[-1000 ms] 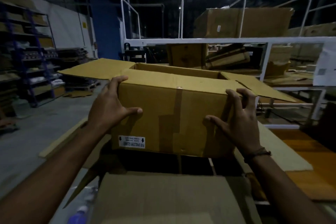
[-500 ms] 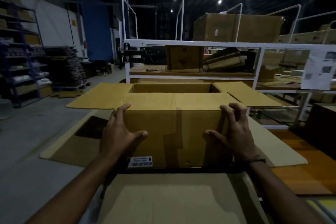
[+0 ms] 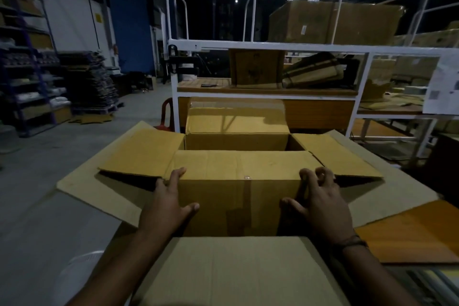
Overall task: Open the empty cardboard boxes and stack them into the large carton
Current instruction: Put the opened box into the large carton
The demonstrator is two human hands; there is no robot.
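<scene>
I hold an open cardboard box (image 3: 238, 176), its four top flaps spread outward. My left hand (image 3: 166, 204) grips its near left corner, thumb on the front face and fingers round the side. At the near right corner, my right hand (image 3: 320, 204) has its fingers curled on the top edge and its thumb on the front. The box's lower part sits inside the large carton (image 3: 236, 271), whose wide flaps lie spread to the left, right and toward me. The near flap hides the bottom of the box.
A white metal rack (image 3: 268, 45) holding cartons stands just behind. Another brown box (image 3: 236, 119) and a red chair (image 3: 166, 117) sit at its foot. Shelving (image 3: 29, 69) and stacked flat cardboard (image 3: 92, 82) are far left. An orange board (image 3: 409, 233) lies to the right.
The box has come down from in front of me into the large carton. Its white label is now hidden behind the near flap. Both hands kept their hold.
</scene>
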